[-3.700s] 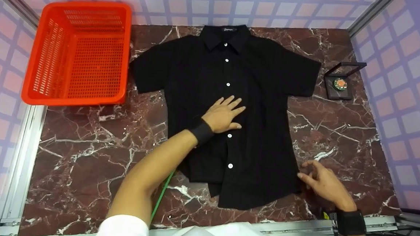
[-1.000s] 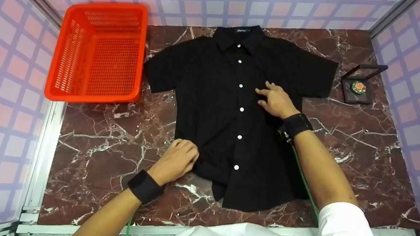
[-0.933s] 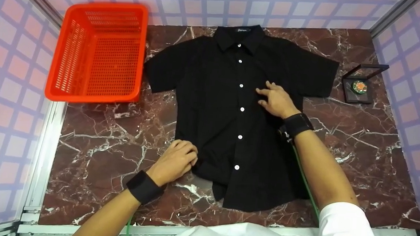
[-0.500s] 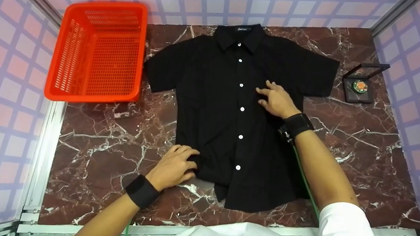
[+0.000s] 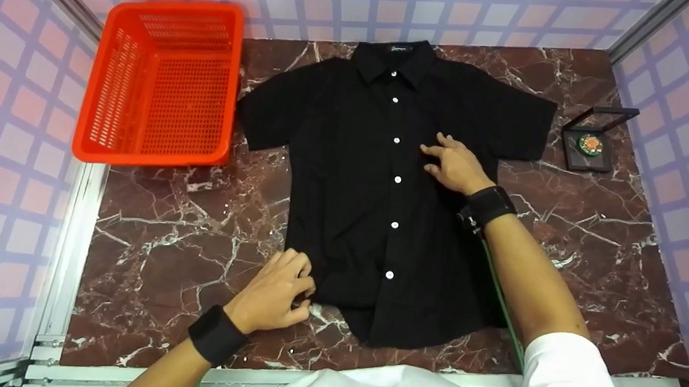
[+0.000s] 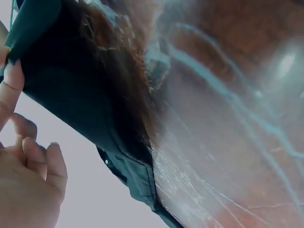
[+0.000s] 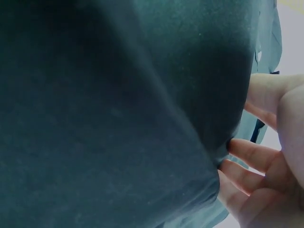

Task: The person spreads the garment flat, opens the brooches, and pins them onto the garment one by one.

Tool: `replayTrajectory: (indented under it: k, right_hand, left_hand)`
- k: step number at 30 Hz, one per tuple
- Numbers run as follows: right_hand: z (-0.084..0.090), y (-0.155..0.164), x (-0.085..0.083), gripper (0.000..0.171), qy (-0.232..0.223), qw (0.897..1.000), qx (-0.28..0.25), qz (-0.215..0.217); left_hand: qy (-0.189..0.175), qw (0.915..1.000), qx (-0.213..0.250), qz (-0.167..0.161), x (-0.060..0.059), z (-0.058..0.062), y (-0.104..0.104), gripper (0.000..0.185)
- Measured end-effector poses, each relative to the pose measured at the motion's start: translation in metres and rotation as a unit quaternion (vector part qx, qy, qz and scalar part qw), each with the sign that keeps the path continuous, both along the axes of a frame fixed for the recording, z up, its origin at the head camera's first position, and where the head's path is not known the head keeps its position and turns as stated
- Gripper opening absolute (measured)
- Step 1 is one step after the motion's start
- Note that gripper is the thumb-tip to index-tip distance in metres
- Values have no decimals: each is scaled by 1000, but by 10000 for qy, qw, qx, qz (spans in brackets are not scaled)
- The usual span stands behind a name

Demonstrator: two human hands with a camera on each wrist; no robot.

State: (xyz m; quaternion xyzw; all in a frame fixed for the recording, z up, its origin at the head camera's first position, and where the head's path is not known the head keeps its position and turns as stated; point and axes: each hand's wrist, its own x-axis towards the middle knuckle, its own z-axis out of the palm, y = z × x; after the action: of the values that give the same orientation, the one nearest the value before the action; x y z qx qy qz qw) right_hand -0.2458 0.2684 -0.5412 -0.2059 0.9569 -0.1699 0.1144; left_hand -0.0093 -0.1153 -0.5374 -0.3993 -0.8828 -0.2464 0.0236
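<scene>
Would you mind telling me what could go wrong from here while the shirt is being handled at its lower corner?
The left hand pinches the hem corner of the black shirt while the right hand presses only the chest; a hard tug may wrinkle or skew the cloth. The hem lies near the table front edge and might slide off.

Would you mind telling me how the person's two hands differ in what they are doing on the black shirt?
The left hand has curled fingers pinching the black shirt at its lower hem corner, while the right hand lies flat with straight fingers on the chest panel. The left hand sits at the cloth's edge, partly over the marble table; the right hand rests wholly on cloth. Both wear black wristbands.
</scene>
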Motion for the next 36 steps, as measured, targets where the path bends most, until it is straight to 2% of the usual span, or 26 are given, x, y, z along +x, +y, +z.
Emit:
replayTrajectory:
  k: [3,6,10,13,18,22,27,29,33,34,36]
  right_hand:
    - [0,0,0,47,37,10000,11,12]
    - [-1,0,1,47,47,10000,5,16]
    - [1,-1,1,47,-1,10000,21,-5]
    - [1,-1,1,47,-35,10000,44,-25]
    - [1,0,1,47,-42,10000,38,-44]
    - [0,1,1,47,-12,10000,2,-27]
    - [-2,1,1,47,47,10000,-5,5]
    - [-2,2,1,47,52,10000,-9,-8]
    - [-2,2,1,47,55,10000,-8,0]
    - [-2,1,1,47,67,10000,-13,15]
    - [-2,2,1,47,90,9999,-10,43]
  left_hand:
    - [-219,9997,14,-101,4,0,-3,13]
    - [-602,9979,119,-207,9,-1,-6,11]
    - [-1054,9938,140,-330,14,-2,-7,10]
    - [-1402,9894,209,-303,19,-3,-8,11]
    - [-2023,9747,943,-88,27,-8,-9,19]
    - [-2548,9537,1584,226,31,-12,-9,20]
    - [-2973,9251,2103,1071,25,-14,-11,13]
    - [-3178,9076,2307,1483,20,-14,-11,12]
    - [-3724,8629,2750,2026,12,-13,-11,14]
    - [-3819,8556,2796,2093,11,-13,-10,16]
    - [-3919,8512,2773,2121,10,-12,-10,20]
